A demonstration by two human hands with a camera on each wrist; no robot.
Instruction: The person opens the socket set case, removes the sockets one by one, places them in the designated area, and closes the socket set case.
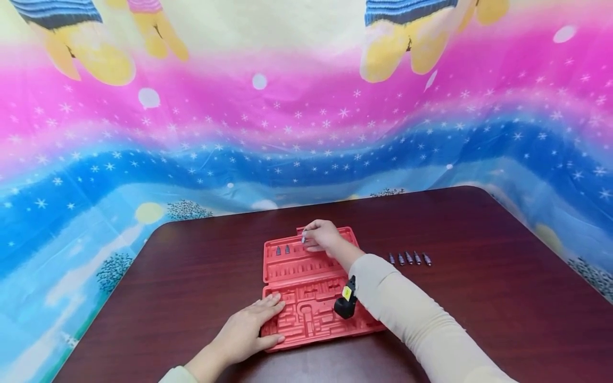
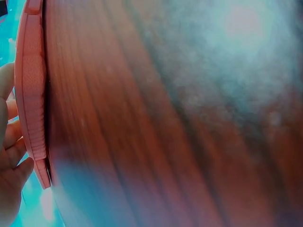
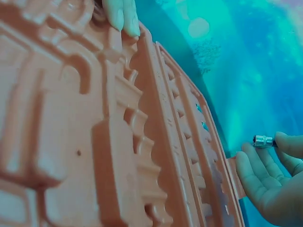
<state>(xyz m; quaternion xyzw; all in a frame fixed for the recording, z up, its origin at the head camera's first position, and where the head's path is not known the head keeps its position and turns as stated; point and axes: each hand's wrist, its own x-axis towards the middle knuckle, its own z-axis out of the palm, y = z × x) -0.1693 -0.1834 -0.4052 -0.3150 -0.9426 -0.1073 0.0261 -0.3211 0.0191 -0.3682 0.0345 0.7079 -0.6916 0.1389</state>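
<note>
A red plastic tool case lies opened out flat on the table, with moulded slots in both halves. My left hand rests on the near half's left edge, its fingers spread over the rim. Above the far half, my right hand pinches a small silver bit socket between thumb and fingers. Two small dark metal bits sit side by side in the far half's upper row, left of the right hand. The right hand and forearm hide part of the case's right side.
Several bit sockets stand in a row on the dark wooden table, right of the case. A black wrist camera hangs under the right forearm, over the near half. A printed cloth hangs behind the table.
</note>
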